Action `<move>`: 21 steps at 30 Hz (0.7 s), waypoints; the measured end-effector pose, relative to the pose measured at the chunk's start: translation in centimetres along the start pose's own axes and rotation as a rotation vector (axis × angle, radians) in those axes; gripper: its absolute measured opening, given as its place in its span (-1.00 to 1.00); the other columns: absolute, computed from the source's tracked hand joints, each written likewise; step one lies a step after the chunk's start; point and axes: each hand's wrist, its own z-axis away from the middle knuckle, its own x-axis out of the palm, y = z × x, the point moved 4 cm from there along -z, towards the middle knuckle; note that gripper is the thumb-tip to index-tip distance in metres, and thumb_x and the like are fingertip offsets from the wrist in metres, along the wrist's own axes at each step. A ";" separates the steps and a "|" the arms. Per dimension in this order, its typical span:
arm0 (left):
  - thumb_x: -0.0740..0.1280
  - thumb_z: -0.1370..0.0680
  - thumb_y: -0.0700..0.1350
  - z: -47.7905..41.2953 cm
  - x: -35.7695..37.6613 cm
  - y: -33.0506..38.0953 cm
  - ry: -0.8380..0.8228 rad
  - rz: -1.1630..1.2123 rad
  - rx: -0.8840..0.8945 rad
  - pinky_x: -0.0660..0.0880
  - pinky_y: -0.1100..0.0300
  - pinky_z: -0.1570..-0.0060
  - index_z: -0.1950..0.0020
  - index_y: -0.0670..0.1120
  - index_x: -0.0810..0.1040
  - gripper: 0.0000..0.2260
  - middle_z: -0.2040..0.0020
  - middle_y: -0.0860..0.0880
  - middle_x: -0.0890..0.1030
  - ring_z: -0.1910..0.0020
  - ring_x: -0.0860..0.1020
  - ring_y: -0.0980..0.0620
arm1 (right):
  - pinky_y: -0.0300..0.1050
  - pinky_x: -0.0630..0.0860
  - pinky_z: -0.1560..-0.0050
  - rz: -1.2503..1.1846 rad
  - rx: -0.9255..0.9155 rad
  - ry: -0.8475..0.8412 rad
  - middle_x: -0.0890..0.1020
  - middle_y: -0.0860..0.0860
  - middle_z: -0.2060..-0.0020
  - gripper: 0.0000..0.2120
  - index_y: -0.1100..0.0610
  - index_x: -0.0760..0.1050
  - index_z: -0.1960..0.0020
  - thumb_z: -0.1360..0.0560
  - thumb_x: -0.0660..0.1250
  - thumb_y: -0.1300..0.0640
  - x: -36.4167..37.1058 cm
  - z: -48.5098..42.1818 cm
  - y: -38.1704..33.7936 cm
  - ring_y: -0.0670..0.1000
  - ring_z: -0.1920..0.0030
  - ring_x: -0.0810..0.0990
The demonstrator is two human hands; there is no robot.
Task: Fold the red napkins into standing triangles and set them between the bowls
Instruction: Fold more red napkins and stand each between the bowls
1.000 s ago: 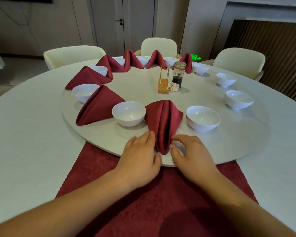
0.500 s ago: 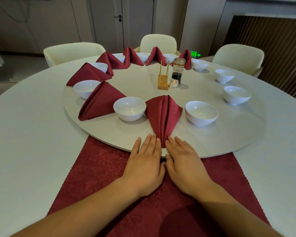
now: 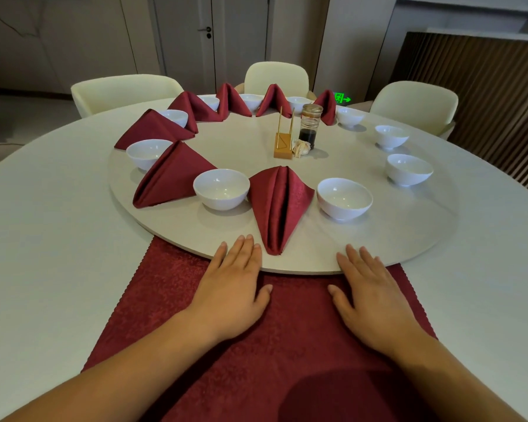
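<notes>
Round white table (image 3: 43,269): the frame cuts off its near edge and both sides. The turntable (image 3: 378,233) sits on it. Its near rim overlaps the flat red cloth (image 3: 287,345), hiding the cloth's far edge. The cloth's near end runs under your forearms and out of frame, and a shadow darkens its lower right.

The nearest folded napkin (image 3: 279,205) stands on the turntable between the left bowl (image 3: 221,188) and the right bowl (image 3: 344,197), tip toward you near the rim. Cannot tell whether it touches the left bowl. The second folded napkin (image 3: 171,175) stands left of that and covers part of the third bowl (image 3: 148,152). The far napkins (image 3: 230,99) half hide the bowls between them, and the rightmost sits partly behind the jar (image 3: 310,126).

Your left hand (image 3: 232,287) lies flat with fingers straight and palm on the cloth. Its fingertips rest on the rim just beside the napkin tip, apart from it. Your right hand (image 3: 369,293) also lies flat, fingers straight on the rim, well right of the napkin. Neither grips anything.

The near bowls show only white insides. The right-side bowls (image 3: 408,169) have bare turntable between them.

The jar has a lid, with dark liquid in its lower half. A gold stand (image 3: 284,141) is just beside it. The pale crumpled bit (image 3: 302,147) between them is too small to identify.
</notes>
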 end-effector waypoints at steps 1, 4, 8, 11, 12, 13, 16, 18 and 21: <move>-0.30 -0.49 0.28 0.1 -0.1 -0.2 -0.003 0.006 -0.008 -0.27 0.00 -0.60 -0.67 -0.13 -0.12 -0.18 -0.67 -0.15 -0.14 -0.65 -0.20 -0.05 | -0.08 -0.25 -0.56 0.001 -0.004 0.000 0.00 0.01 -0.63 -0.35 0.02 0.03 -0.64 -0.63 -0.01 -0.22 0.1 0.1 -0.4 0.03 -0.62 -0.11; -0.08 -0.65 0.23 0.9 -0.6 -0.7 -0.022 0.033 -0.051 -0.29 0.05 -0.58 -0.67 -0.17 -0.11 -0.29 -0.67 -0.19 -0.14 -0.65 -0.20 -0.08 | -0.07 -0.30 -0.53 0.027 0.004 -0.005 -0.03 0.02 -0.63 -0.22 0.04 -0.01 -0.65 -0.51 -0.20 -0.29 0.4 0.2 -1.7 0.06 -0.62 -0.13; 0.09 -0.66 0.11 2.8 -1.9 0.0 0.091 0.160 -0.075 0.00 0.12 -0.58 -0.61 -0.18 0.22 -0.41 -0.63 -0.18 0.18 -0.62 0.12 -0.11 | 0.04 -0.14 -0.58 0.050 0.006 0.003 0.07 0.06 -0.62 -0.21 0.06 0.07 -0.63 -0.48 -0.21 -0.25 0.6 0.2 -3.2 0.13 -0.62 -0.01; 0.14 -0.54 0.05 3.4 -2.6 1.6 0.251 0.224 0.040 0.43 0.16 -0.33 -0.28 -0.11 0.59 -0.56 -0.30 -0.02 0.55 -0.29 0.52 -0.01 | 0.14 0.15 -0.54 0.062 -0.009 -0.008 0.26 0.10 -0.57 -0.30 0.10 0.24 -0.58 -0.53 -0.07 -0.19 0.7 0.2 -4.5 0.19 -0.57 0.20; 0.15 -0.53 0.02 3.3 -2.5 2.0 0.247 0.241 0.088 0.43 0.18 -0.32 -0.27 -0.10 0.60 -0.58 -0.29 -0.01 0.56 -0.28 0.53 0.01 | 0.16 0.27 -0.48 0.073 -0.031 -0.013 0.34 0.11 -0.53 -0.33 0.13 0.32 -0.54 -0.54 -0.01 -0.17 0.8 0.2 -4.8 0.21 -0.53 0.29; 0.14 -0.53 0.02 3.0 -2.3 2.3 0.214 0.242 0.127 0.37 0.20 -0.40 -0.33 -0.10 0.57 -0.55 -0.36 -0.02 0.53 -0.36 0.49 0.00 | 0.16 0.35 -0.43 0.086 -0.066 -0.018 0.42 0.12 -0.48 -0.37 0.15 0.38 -0.50 -0.54 0.03 -0.14 0.9 0.2 -5.1 0.21 -0.49 0.37; 0.01 -0.55 0.10 2.3 -1.2 2.3 0.107 0.172 0.165 0.00 0.16 -0.56 -0.60 -0.07 0.29 -0.37 -0.62 -0.08 0.24 -0.62 0.16 -0.02 | 0.00 0.24 -0.48 0.038 -0.222 -0.009 0.41 0.08 -0.49 -0.40 0.15 0.36 -0.52 -0.56 0.06 -0.10 0.9 0.5 -5.3 0.11 -0.51 0.34; -0.06 -0.55 0.17 2.2 -0.7 1.7 0.082 0.113 0.114 -0.07 0.12 -0.57 -0.65 -0.05 0.18 -0.32 -0.66 -0.09 0.14 -0.65 0.05 -0.04 | -0.17 0.04 -0.53 -0.089 -0.274 -0.040 0.29 -0.02 -0.55 -0.38 0.08 0.24 -0.58 -0.57 0.04 -0.13 0.2 0.6 -4.9 -0.03 -0.57 0.18; -0.17 -0.52 0.24 2.7 -0.7 0.5 0.082 0.093 0.004 -0.11 0.13 -0.57 -0.66 -0.04 0.11 -0.25 -0.67 -0.07 0.07 -0.65 -0.01 -0.03 | -0.31 -0.08 -0.51 -0.171 -0.260 -0.021 0.24 -0.07 -0.57 -0.40 0.02 0.22 -0.59 -0.59 0.12 -0.14 -0.3 0.8 -3.5 -0.12 -0.58 0.11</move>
